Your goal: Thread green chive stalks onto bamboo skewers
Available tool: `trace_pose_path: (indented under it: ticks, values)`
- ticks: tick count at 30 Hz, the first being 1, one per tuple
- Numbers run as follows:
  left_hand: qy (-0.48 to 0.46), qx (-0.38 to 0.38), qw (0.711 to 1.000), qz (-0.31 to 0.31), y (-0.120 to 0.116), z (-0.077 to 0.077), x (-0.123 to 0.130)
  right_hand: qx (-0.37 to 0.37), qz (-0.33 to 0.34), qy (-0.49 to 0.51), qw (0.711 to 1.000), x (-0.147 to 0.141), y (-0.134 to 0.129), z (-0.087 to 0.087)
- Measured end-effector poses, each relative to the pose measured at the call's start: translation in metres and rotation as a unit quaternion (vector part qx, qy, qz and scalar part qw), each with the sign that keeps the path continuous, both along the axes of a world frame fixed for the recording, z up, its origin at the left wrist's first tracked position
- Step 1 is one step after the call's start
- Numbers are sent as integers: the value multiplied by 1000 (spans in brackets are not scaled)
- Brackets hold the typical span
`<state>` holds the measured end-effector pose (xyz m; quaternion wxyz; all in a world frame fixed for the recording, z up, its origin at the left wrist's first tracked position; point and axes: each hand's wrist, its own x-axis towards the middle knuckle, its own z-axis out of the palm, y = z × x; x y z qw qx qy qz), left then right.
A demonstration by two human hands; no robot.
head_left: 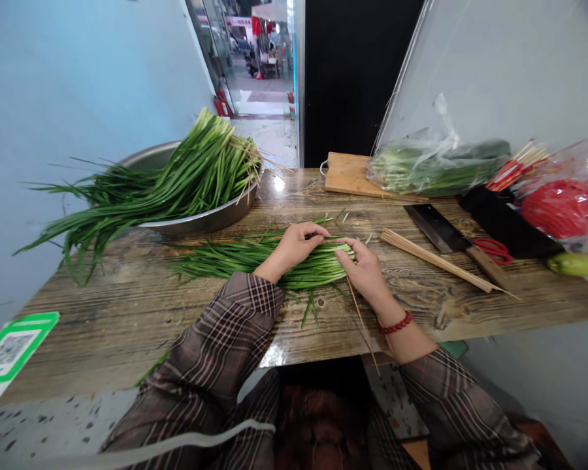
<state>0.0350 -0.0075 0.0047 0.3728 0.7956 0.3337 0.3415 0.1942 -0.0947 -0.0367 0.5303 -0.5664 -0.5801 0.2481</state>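
Long garlic chives (215, 261) lie across the wooden table in a loose bundle, pale stem ends to the right. My left hand (294, 251) rests over them, thumb and forefinger pinched on a thin chive near the stem ends. Close beside it, my right hand (365, 264) curls its fingers around the pale ends, its thumb and forefinger at the same thin strand. A bamboo skewer (360, 313) slants from beneath the stem ends beside my right hand toward the table's front edge. Its upper end is hidden.
A metal basin (206, 219) heaped with more chives stands back left. To the right lie bundled skewers (431, 258), a cleaver (451, 238), red-handled scissors (492, 250) and a cutting board (347, 173) under bagged greens (436, 163). A QR-code card (14, 352) sits front left.
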Motion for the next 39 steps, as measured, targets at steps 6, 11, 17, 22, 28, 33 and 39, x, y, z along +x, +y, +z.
trace_pose_path:
  ticks: [6, 11, 17, 22, 28, 33, 39]
  values:
    - [-4, -1, 1000, -14, 1, 0, -1, -1, -13, 31, 999, 0, 1, -5]
    - [0, -8, 1000, -27, 1, 1, -1, -9, -15, 35, 999, 0, 1, -5]
    - [24, -18, 995, -94, 1, 5, -3, 4, 0, 9, 1000, 2, 2, -8]
    - [63, 38, 997, 16, 24, 4, -6, 8, -18, -14, 1000, 1, 2, -6]
    - [272, 143, 941, 142, 54, -5, 10, 4, -14, 2, 1000, 0, 4, -7]
    - [365, 173, 903, 149, 56, -11, 27, 10, -15, -2, 1000, 0, 4, -8]
    - [313, 181, 922, 139, 61, -18, 29, 18, -8, 8, 1000, 1, 5, -8]
